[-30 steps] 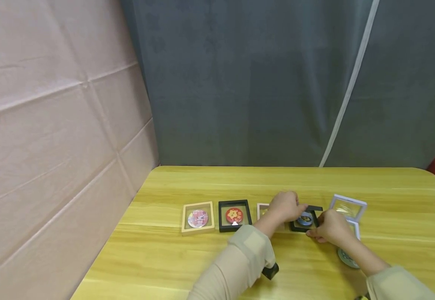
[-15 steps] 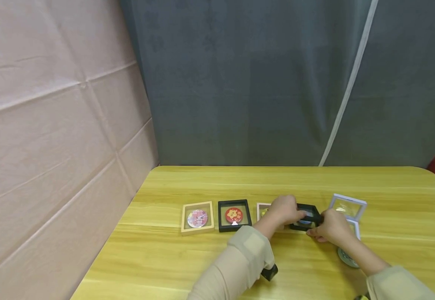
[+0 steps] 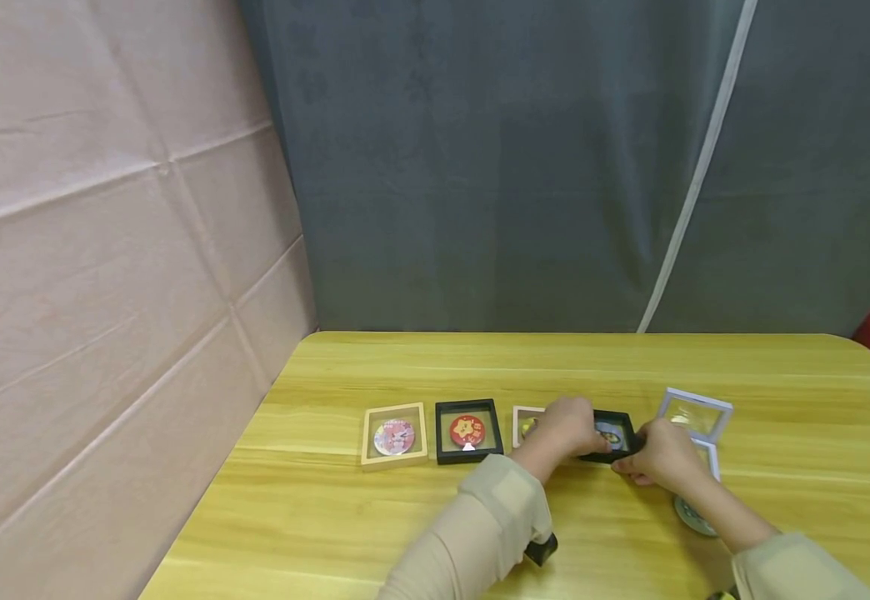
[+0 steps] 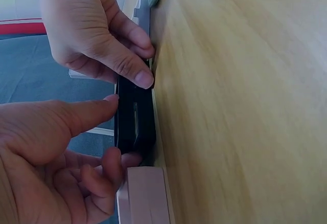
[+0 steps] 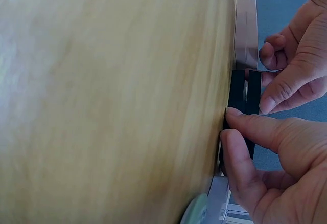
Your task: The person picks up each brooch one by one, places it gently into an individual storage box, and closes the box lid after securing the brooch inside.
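Note:
In the head view a black display frame (image 3: pixel 621 415) lies on the table with a round blue badge (image 3: pixel 612 434) behind its clear film. My left hand (image 3: pixel 568 423) grips its left side, thumb on the upper half and fingertips at the end. My right hand (image 3: pixel 666 454) pinches the right end between thumb and fingers. Seen edge-on in the right wrist view, the two halves of the black frame (image 5: pixel 237 88) lie nearly together with a narrow gap at the left hand's end. A pink frame (image 4: pixel 148 196) stands close beside it, partly hidden by my left hand in the head view.
Farther left lie a black frame (image 3: pixel 441 454) with a red star badge and a cream frame (image 3: pixel 367 446) with a pink badge. On the right a white frame (image 3: pixel 725 419) stands unfolded, a green-rimmed badge (image 3: pixel 693 518) near it. A dark curtain (image 3: pixel 480 208) hangs behind the table.
The black frame's upper half has folded down over the badge, from raised to nearly flat. My left hand has moved slightly down with it, while the right hand keeps its place.

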A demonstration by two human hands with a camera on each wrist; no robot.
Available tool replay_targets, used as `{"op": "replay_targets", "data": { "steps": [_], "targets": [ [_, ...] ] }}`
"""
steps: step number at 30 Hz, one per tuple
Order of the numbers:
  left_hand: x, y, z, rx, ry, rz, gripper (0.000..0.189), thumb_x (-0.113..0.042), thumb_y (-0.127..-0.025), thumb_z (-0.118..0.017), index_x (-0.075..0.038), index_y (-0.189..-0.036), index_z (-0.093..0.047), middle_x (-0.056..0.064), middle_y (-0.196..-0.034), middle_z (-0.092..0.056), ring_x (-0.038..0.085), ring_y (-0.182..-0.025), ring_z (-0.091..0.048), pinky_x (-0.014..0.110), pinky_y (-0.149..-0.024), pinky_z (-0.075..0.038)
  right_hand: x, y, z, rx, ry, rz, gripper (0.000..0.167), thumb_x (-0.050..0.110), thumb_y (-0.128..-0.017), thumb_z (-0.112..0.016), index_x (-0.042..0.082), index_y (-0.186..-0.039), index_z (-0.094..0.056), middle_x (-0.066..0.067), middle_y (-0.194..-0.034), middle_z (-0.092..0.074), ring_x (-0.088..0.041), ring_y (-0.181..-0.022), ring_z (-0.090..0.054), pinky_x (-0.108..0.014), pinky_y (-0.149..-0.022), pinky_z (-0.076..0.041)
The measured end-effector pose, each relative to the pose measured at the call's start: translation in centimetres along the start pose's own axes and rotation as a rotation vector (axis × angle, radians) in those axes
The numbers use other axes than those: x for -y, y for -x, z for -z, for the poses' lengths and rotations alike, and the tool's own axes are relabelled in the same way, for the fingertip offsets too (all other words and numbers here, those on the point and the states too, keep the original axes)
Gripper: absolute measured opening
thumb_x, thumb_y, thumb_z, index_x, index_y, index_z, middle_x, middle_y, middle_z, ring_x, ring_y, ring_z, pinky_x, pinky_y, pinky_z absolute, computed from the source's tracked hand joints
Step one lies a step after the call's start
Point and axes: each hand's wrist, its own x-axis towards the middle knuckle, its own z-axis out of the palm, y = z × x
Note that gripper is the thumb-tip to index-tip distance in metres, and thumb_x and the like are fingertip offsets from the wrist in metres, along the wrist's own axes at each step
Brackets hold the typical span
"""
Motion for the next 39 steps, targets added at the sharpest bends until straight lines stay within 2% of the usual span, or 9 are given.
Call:
{"op": "replay_targets", "data": {
  "steps": [18,22,28,39],
  "targets": [
    [-0.13,-0.21,-0.26,-0.002,-0.050,0.021,0.032,-0.047,-0.071,-0.071,-0.018,-0.075,-0.059,-0.004,-0.065,-0.052,0.012,-0.058,-0.048,0.030,-0.051,-0.040,0.06,0.16,-0.08,-0.007,0.025,0.007,0.028,0.009,-0.062,-0.080,-0.009,-0.071,-0.060,-0.005,-0.054,-0.057,-0.014,-0.044,-0.057,-0.026,-0.044,-0.048],
    [-0.25,-0.20,-0.24,-0.002,-0.063,0.037,0.034,-0.049,-0.070,-0.071,-0.019,-0.084,-0.060,-0.005,-0.070,-0.054,0.012,-0.062,-0.050,0.031,-0.054,-0.043,0.10,0.13,-0.11,-0.005,0.023,0.011,0.028,0.009,-0.063,-0.079,-0.009,-0.071,-0.060,-0.005,-0.054,-0.057,-0.014,-0.044,-0.057,-0.026,-0.044,-0.048],
    [-0.57,-0.36,-0.40,0.005,-0.120,0.077,0.050,-0.053,-0.068,-0.070,-0.022,-0.104,-0.057,-0.005,-0.084,-0.059,0.012,-0.070,-0.055,0.034,-0.064,-0.047,0.24,0.07,-0.13,0.010,0.017,0.004,0.028,0.006,-0.063,-0.079,-0.010,-0.072,-0.058,-0.006,-0.055,-0.057,-0.014,-0.044,-0.058,-0.026,-0.044,-0.048],
    [-0.88,-0.38,-0.43,0.010,-0.151,0.099,0.049,-0.054,-0.068,-0.070,-0.023,-0.103,-0.057,-0.005,-0.083,-0.059,0.013,-0.070,-0.055,0.034,-0.067,-0.047,0.35,0.09,-0.19,0.017,0.026,-0.026,0.028,0.006,-0.062,-0.079,-0.010,-0.073,-0.059,-0.006,-0.054,-0.057,-0.013,-0.044,-0.057,-0.025,-0.044,-0.048]
  ]
}}
